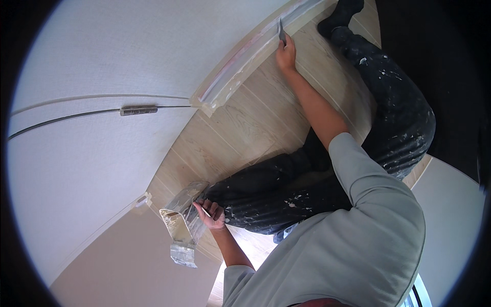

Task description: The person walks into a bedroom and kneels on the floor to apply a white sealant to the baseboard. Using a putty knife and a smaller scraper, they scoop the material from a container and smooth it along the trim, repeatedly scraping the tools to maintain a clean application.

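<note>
My right hand reaches far out, closed round the handle of a putty knife. Its blade is at a long strip along the foot of the white wall, edged with masking tape and smeared with pale filler. My left hand, low and near my leg, is closed at the side of a putty-smeared, box-like tray. A thin pale edge shows between its fingers; the exact grip is partly hidden. A wide, smeared flap or blade juts from the tray's near end.
Wood-plank flooring lies between the wall and my paint-spotted dark trousers. A metal rail with a short grey fitting crosses the white surface. More tape sticks to a corner. A dark area stands at right.
</note>
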